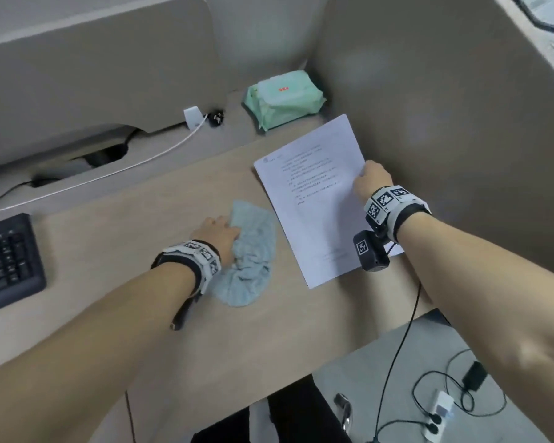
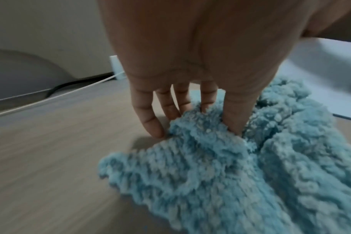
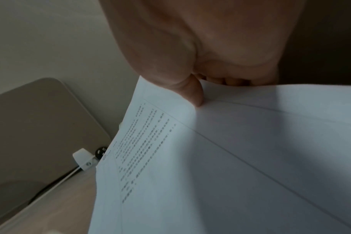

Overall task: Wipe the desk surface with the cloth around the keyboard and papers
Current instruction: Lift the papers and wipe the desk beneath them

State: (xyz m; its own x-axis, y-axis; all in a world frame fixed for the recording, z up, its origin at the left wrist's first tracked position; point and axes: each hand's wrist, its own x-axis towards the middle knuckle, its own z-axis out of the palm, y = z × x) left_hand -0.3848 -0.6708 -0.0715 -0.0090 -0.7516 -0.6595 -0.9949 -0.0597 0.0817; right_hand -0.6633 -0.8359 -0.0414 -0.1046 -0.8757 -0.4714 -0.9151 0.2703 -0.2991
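A fluffy light-blue cloth (image 1: 253, 251) lies bunched on the wooden desk (image 1: 115, 244), just left of the papers. My left hand (image 1: 218, 233) rests on its left edge; in the left wrist view the straight fingers (image 2: 234, 114) press down into the cloth (image 2: 220, 166). White printed papers (image 1: 314, 199) sit tilted at the desk's right side. My right hand (image 1: 370, 180) pinches their right edge, the thumb (image 3: 192, 91) on top of the papers (image 3: 230, 158) and the other fingers underneath, with that edge raised. A black keyboard (image 1: 10, 260) lies at the far left.
A green pack of wet wipes (image 1: 283, 97) sits in the back corner. A white cable (image 1: 109, 174) runs along the back ledge to a white clip (image 1: 192, 116). Beige partition walls (image 1: 445, 123) close the back and right. Cables and a power strip (image 1: 438, 414) lie on the floor.
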